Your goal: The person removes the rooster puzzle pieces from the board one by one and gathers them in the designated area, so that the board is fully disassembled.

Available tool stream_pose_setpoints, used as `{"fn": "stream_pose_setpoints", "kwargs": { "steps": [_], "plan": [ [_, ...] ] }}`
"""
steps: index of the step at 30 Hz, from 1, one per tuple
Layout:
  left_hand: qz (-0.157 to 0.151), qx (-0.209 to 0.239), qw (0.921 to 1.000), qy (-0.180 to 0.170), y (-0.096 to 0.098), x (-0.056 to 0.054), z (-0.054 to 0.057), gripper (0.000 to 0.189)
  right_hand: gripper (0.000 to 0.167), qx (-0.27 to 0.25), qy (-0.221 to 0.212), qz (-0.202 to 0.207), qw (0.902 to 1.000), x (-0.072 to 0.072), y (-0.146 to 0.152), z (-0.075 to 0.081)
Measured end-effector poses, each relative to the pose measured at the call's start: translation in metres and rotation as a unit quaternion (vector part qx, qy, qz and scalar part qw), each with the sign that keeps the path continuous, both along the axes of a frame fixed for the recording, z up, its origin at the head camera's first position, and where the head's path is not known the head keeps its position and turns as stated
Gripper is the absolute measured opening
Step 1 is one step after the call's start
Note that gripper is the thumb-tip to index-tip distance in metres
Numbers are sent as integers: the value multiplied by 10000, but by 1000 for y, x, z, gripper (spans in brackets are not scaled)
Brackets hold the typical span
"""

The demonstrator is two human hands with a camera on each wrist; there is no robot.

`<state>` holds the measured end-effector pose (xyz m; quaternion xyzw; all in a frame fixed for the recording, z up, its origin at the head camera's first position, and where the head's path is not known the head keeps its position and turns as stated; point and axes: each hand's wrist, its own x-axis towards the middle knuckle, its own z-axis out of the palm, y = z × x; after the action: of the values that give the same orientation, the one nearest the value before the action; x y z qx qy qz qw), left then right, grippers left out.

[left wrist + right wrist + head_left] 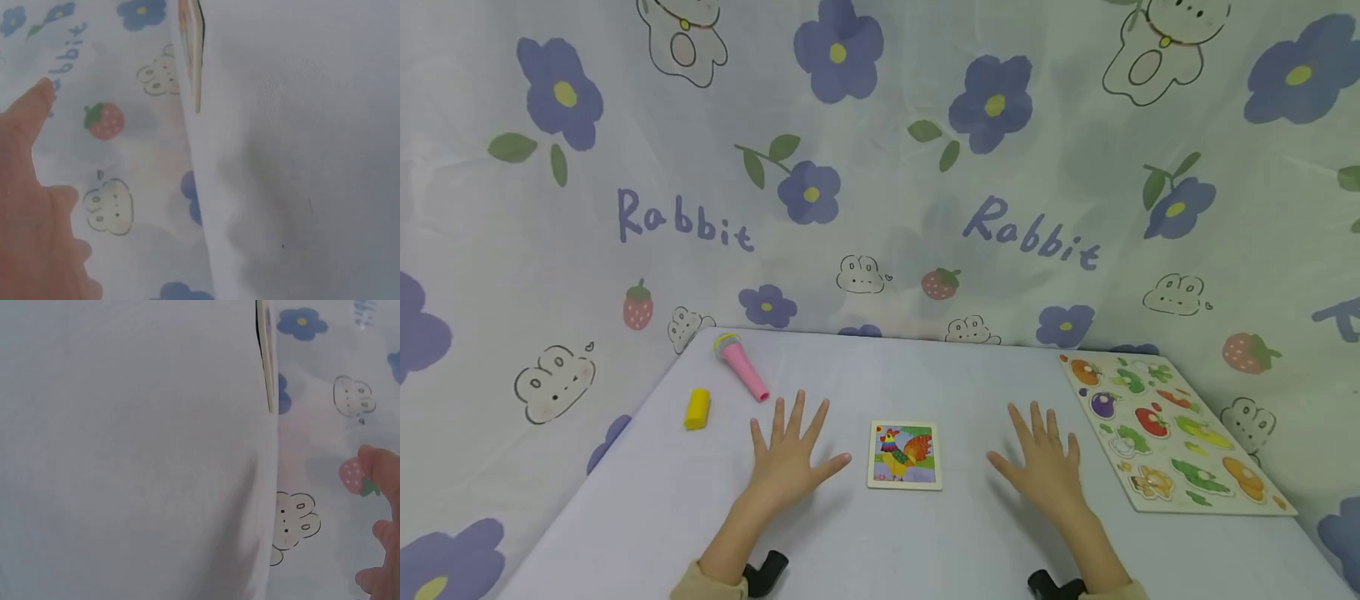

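Note:
Spread fingers mark my left hand, held above the white table with nothing in it. Across from it, my right hand is spread the same way and also holds nothing. Between the two lies a small square rooster puzzle in a pale frame, touched by neither hand. Its edge shows at the top of both wrist views. Beyond the left hand are a pink toy microphone with a yellow-ringed head and a yellow cylinder. A vegetable puzzle board lies to the right of the right hand.
The white tabletop ends at the back against a hanging cloth printed with flowers, rabbits and strawberries. Black wrist mounts show near both sleeves. The vegetable board reaches the table's right edge.

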<state>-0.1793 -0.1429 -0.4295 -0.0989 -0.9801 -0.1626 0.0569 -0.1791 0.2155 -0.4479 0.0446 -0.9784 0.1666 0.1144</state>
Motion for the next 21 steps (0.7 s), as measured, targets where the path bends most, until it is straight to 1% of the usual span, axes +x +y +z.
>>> {"fn": "stream_pose_setpoints", "kwargs": {
  "steps": [2, 4, 8, 14, 18, 21],
  "plan": [
    [-100, 207, 9997, -42, 1, -4, -2, 87, 81, -162, -36, 42, 9999, -3, -3, -1],
    [-228, 453, 9986, -169, 3, -8, -4, 86, 79, -445, -156, 99, 9988, -6, -6, -3],
    [-452, 923, 9937, -448, 7, -15, -7, 84, 77, -1117, -506, 250, 9921, -13, -14, -6],
    [-556, 1490, 9851, -661, 15, -26, -11, 80, 72, -1655, -749, 351, 9827, -22, -25, -8],
    [-667, 1647, 9811, -764, 20, -33, -15, 76, 64, -1955, -911, 389, 9757, -27, -36, -8],
    [-869, 1694, 9774, -914, 26, -38, -15, 74, 57, -2069, -993, 465, 9722, -32, -45, -9]
  ]
}}
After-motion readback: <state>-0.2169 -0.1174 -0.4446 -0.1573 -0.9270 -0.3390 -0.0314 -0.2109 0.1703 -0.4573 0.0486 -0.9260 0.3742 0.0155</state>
